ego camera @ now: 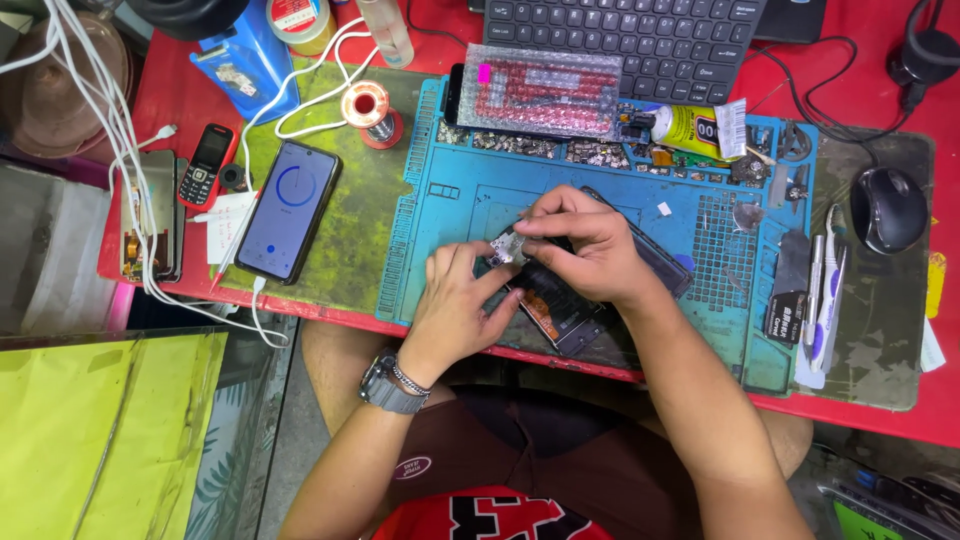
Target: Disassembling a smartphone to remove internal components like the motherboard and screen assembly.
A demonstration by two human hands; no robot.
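An opened smartphone [560, 310] lies back-up on the blue repair mat [450, 200], its inner parts showing. My left hand [455, 300] presses on the phone's near left end, thumb and fingers against its edge. My right hand [585, 245] is over the phone's middle. Its fingertips pinch a small silvery metal part [505, 248] just above the phone's upper left corner. Both hands hide much of the phone. A watch and a bracelet are on my left wrist.
A lit smartphone [290, 210] on a white cable lies left of the mat, beside a small red keypad phone [207, 165] and a solder spool [370, 112]. Behind the mat are a bubble-wrapped part [545, 90], glue tube [690, 128] and keyboard [640, 40]. A mouse [888, 208] and pens [822, 290] lie at the right.
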